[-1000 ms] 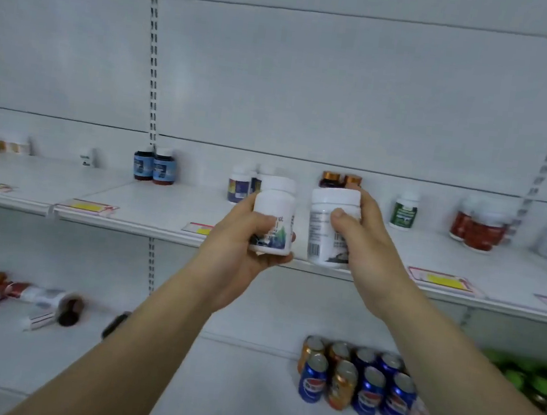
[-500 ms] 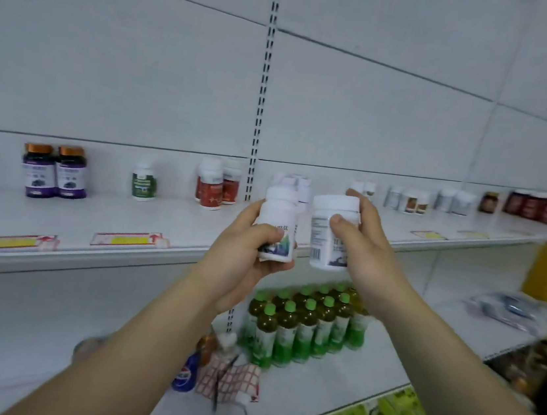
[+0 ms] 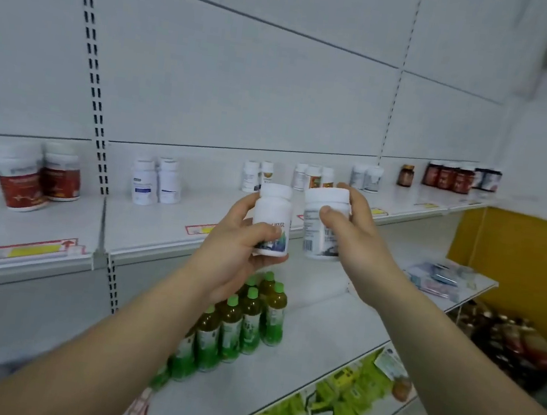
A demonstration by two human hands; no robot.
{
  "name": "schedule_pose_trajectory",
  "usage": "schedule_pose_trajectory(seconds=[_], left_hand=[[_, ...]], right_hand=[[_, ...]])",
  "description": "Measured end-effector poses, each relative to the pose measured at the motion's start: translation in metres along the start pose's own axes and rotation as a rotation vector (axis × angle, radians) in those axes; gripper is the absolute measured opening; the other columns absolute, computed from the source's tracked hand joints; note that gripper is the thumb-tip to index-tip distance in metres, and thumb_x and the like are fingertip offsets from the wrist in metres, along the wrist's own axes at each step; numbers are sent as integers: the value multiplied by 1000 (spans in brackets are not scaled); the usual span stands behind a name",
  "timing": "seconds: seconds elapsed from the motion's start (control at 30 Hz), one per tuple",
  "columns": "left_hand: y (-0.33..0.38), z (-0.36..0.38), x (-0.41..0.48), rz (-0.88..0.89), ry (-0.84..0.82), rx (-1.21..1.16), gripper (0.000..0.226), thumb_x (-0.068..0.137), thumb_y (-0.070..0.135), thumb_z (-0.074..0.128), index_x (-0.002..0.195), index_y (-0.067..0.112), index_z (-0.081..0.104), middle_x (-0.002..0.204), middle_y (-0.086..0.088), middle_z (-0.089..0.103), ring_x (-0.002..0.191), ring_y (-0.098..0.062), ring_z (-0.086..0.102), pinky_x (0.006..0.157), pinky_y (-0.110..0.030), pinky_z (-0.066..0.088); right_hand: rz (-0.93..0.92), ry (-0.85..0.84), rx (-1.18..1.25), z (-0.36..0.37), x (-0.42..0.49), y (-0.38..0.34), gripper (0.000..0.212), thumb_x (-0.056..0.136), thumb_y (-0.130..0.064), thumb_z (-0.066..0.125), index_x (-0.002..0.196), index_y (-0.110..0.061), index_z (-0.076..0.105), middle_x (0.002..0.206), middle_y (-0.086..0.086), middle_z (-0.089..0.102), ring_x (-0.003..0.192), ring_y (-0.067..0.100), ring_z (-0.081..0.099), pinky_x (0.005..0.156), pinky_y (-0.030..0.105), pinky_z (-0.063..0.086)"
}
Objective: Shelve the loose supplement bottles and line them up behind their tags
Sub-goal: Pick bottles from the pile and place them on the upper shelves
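**Left bottle** (image 3: 272,221): white body with a white screw cap. The label has a dark blue-green picture at its foot. It is upright, held in the air near frame centre, in front of the upper shelf (image 3: 132,224).

**Right bottle** (image 3: 323,224): at 3 o'clock of the first, just beside it with a narrow gap between. It is white with a broader white cap. Its label shows fine print and a barcode.

**Grip, left hand** (image 3: 235,254): closed round the lower half of the left bottle, with one digit lying across the label.

**Grip, right hand** (image 3: 358,238): closed on the right bottle, thumb on the front below the cap and fingers wrapped behind.

**Shelf stock:**
- Red-labelled tubs (image 3: 27,177) stand at 9 o'clock.
- White bottles (image 3: 156,181) stand at 10 o'clock of the hands.
- A price tag (image 3: 32,248) lies on the shelf lip at 8 o'clock.
- Green-capped drink bottles (image 3: 245,314) stand on the shelf below, at 6 o'clock.

**Obscured:**
- The label wording on both bottles is too blurred to read.
- The left bottle's base is covered by the palm.
- The goods at 5 o'clock are smeared.
- Both forearms are cut off at the bottom edge.
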State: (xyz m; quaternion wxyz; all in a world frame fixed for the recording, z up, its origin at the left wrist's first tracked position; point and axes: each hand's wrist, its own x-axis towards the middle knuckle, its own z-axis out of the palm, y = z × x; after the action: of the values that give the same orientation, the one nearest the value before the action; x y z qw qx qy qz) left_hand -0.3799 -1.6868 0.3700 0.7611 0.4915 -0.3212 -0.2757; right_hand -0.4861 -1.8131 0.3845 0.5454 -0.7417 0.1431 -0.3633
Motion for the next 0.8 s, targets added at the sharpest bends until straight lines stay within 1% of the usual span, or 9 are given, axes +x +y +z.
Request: schedule_pose_trajectory(seconds=[0.13,0.2,0.33,0.43,0.53,0.6,0.67,0.7,0.8], left_hand=[[-3,-2,49,15,4,90,57,84,-7,57,130,25,44,110,-10,64,91,-26,66,78,-40,55],[-4,-4,76,38,14,237,55,84,-4,59,127,26,44,106,-5,67,87,-21,65,80,-37,51],[-11,-4,134,36,60,452,52,82,0,65,125,24,45,107,-4,68,89,-19,66,76,-29,51],[-18,-6,176,25,146,574,54,79,-3,67,122,20,44,101,-5,63,87,-22,65,73,-30,52],[-24,-11,208,-6,216,697,56,77,-2,70,119,23,43,96,-2,57,83,-19,61,71,-27,52],[-30,-18,225,-21,259,781,57,76,0,72,119,24,43,96,1,57,80,-15,60,65,-23,48],[-38,-25,238,-37,316,871,62,75,3,74,125,24,43,98,2,57,85,-18,62,72,-27,50],[-41,-27,244,-46,351,914,63,75,6,74,126,25,42,97,3,57,85,-17,62,75,-28,50],[-49,-27,260,-57,468,990,61,79,12,73,130,25,40,93,6,58,79,-10,58,67,-21,45]], right_hand=[[29,-39,15,-17,51,27,47,94,-29,50,138,-40,36,119,-10,56,105,11,58,91,37,48],[34,-56,11,-24,80,42,45,93,-27,51,135,-40,40,118,-10,57,105,15,59,94,42,49],[43,-114,70,-36,139,61,40,93,-20,52,129,-35,47,112,-8,61,99,12,62,87,37,53],[3,-149,43,-43,180,76,43,91,-20,57,130,-35,46,112,-6,61,98,12,63,84,34,53],[7,-210,29,-45,220,91,44,89,-22,61,125,-40,45,119,0,60,101,16,62,92,40,52],[1,-267,-36,-41,243,102,43,89,-25,62,124,-41,42,124,-2,57,99,12,61,92,36,50],[-17,-326,-133,-36,264,111,48,89,-30,62,130,-40,38,126,-5,53,98,9,58,86,29,48],[-27,-363,-177,-33,273,114,52,90,-32,62,134,-38,35,125,-5,51,98,9,57,84,27,46],[-66,-481,-283,-26,295,125,59,90,-33,62,140,-33,29,127,-2,48,103,15,52,87,28,42]])
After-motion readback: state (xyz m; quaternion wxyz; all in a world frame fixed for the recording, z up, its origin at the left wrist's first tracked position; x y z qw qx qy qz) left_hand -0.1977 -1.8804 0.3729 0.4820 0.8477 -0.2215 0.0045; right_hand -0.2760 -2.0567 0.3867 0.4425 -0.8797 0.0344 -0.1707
